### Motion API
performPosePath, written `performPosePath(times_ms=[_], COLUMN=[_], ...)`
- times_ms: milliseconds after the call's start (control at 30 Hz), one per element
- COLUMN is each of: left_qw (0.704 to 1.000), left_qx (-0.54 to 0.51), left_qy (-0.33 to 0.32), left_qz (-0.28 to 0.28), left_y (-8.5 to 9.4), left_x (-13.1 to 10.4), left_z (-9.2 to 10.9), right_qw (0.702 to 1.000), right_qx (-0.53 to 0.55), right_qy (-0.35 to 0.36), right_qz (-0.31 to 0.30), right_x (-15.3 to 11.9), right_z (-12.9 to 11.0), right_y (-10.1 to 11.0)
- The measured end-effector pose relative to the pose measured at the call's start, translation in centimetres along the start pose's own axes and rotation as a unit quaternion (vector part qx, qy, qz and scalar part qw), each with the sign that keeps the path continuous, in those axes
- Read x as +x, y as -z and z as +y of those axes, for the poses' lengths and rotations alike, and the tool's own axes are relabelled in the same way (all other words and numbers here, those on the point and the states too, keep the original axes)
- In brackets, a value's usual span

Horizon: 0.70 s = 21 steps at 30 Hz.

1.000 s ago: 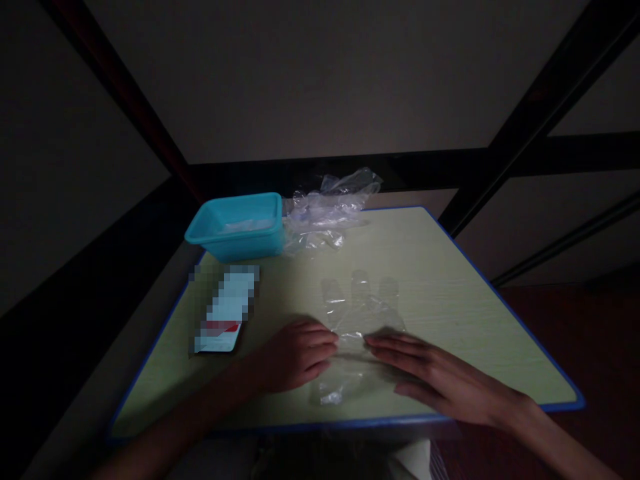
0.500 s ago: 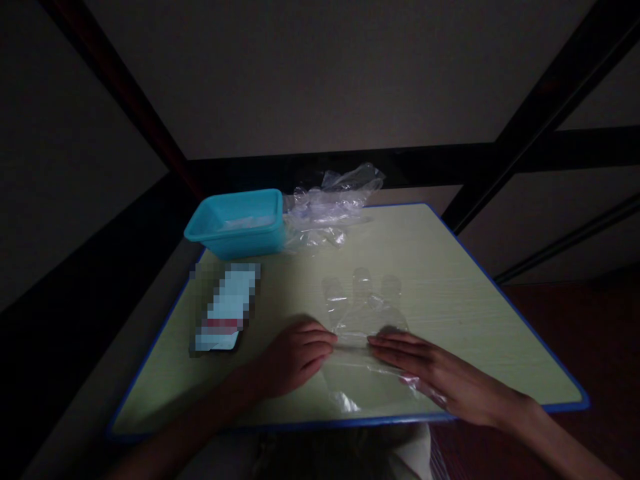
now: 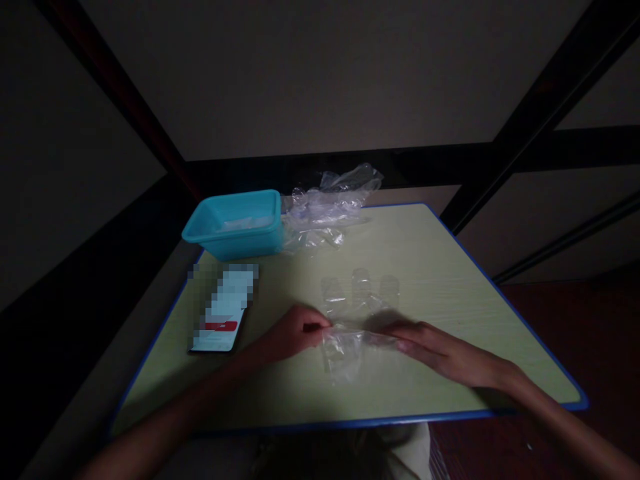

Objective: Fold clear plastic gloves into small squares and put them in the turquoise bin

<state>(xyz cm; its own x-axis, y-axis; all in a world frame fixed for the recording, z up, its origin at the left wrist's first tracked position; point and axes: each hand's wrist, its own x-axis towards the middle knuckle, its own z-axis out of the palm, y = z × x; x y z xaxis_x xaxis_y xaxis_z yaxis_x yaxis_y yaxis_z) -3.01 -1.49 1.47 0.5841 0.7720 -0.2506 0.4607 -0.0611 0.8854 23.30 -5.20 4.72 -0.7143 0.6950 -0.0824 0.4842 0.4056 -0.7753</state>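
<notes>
A clear plastic glove [image 3: 345,350] lies on the pale tabletop in front of me, its finger ends pointing away and its lower part bunched between my hands. My left hand [image 3: 300,328] pinches the left edge of the plastic. On the other side my right hand [image 3: 435,347] has its fingers pressed together on the plastic's right edge, with the thumb below. Farther back, a heap of crumpled clear plastic gloves [image 3: 330,207] sits beside a turquoise basket [image 3: 250,241] that holds some whitish pieces.
A phone [image 3: 225,310] with a lit, partly pixelated screen lies left of my left hand. The table [image 3: 450,267] has a blue edge. Behind it stands a wall with dark bands.
The near part of the glove has been drawn up and away from the table's front edge. My left hand has closed to a pinch, and my right hand has shifted slightly away from me.
</notes>
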Motion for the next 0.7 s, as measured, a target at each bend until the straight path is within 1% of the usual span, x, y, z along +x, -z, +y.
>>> performPosePath(times_ms=[67, 200, 267, 400, 467, 500, 600, 700], left_qw=[0.999, 0.997, 0.996, 0.991, 0.988, 0.986, 0.982, 0.979], left_qx=[-0.02, -0.038, -0.05, -0.074, -0.084, -0.089, -0.103, -0.114], left_qy=[0.028, 0.058, 0.076, 0.113, 0.129, 0.137, 0.157, 0.17], left_qz=[-0.008, -0.018, -0.022, -0.025, -0.023, -0.021, -0.01, 0.007], left_y=[0.1, 0.3, 0.4, 0.6, 0.6, 0.6, 0.6, 0.4], left_x=[0.2, 0.6, 0.9, 1.6, 1.9, 2.0, 2.1, 2.2], left_z=[0.0, 0.3, 0.6, 1.1, 1.2, 1.3, 1.3, 1.3], right_qw=[1.0, 0.998, 0.995, 0.982, 0.962, 0.946, 0.889, 0.84], right_qx=[0.002, 0.041, 0.071, 0.167, 0.245, 0.288, 0.401, 0.468], right_qy=[-0.005, -0.04, -0.056, -0.08, -0.118, -0.142, -0.207, -0.255], right_qz=[0.004, 0.021, 0.035, 0.032, 0.033, 0.037, 0.069, 0.104], right_x=[0.0, 0.3, 0.7, 1.4, 1.7, 1.8, 2.3, 2.7], right_z=[0.1, 0.2, 0.3, 1.2, 2.1, 2.5, 3.4, 3.3], right_y=[0.0, 0.0, 0.1, 0.7, 0.8, 0.8, 0.7, 0.6])
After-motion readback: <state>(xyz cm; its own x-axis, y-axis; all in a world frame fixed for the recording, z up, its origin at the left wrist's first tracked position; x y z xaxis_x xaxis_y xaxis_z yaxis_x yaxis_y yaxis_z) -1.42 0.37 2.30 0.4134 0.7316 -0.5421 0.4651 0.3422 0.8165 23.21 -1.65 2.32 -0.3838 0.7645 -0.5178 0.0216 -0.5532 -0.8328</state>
